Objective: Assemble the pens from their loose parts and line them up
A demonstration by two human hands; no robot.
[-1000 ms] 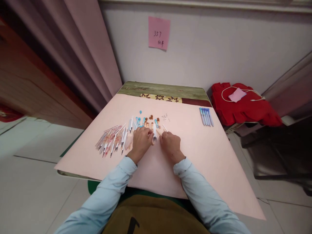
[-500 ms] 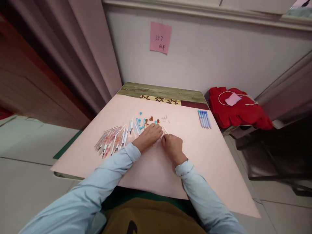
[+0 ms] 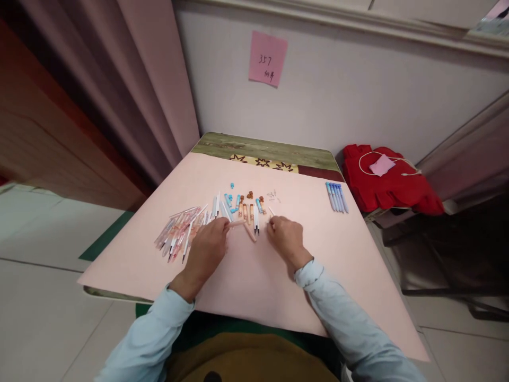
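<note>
My left hand (image 3: 209, 246) rests on the pink sheet (image 3: 254, 276), fingers closed on a pale pen barrel (image 3: 237, 224) that points right. Just left of it lies a heap of pen refills and barrels (image 3: 178, 231). My right hand (image 3: 285, 237) is curled in a pinch on a thin white refill (image 3: 271, 211). Between and beyond the hands lie small blue and orange pen parts (image 3: 246, 204) and upright white refills (image 3: 255, 220). Tiny springs (image 3: 272, 196) lie a little farther back.
Several finished blue pens (image 3: 337, 197) lie side by side at the sheet's right. A red cloth (image 3: 387, 180) with a cord and pink slip sits on a seat to the right. A pink note (image 3: 267, 58) hangs on the wall; a curtain (image 3: 151, 79) hangs on the left.
My left hand reached forward over the small parts, then drew back left, now holding a pale barrel. My right hand stayed nearly in place, still pinching the refill.
</note>
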